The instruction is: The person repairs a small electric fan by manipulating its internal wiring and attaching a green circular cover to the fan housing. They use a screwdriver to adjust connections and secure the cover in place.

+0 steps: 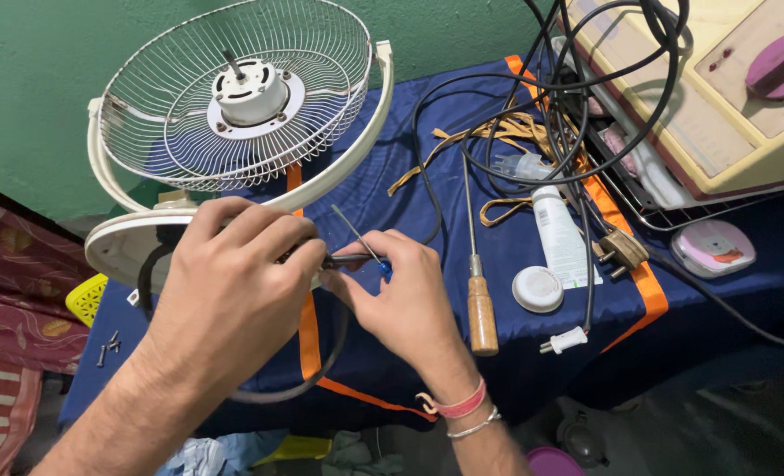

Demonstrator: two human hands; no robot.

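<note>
Working at the base of a table fan [233,115] on a blue cloth with orange trim [462,291], with the wire guard [189,53] tilted back and the motor hub [249,92] bare, no blades fitted. Judged as a step of loosening or fixing something at the pale round base [114,247], right where the black cord [149,273] enters. Next move, by the look of it, calling for a steady seat of the tip and a firm hold on the base so nothing slips.

Left hand [229,295] curled over the base edge, fingers closed around something dark, exact object hidden. Right hand [405,295] pinched shut on a small blue-handled screwdriver [370,256], thin shaft angled up and left, close beside the left fingers.

Lying to the right: a long wooden-handled screwdriver [478,291], a white tube [559,238], a round white cap [537,288], a white plug [564,339], tangled black cables [568,88]. A few loose screws [108,345] at the cloth's left edge.
</note>
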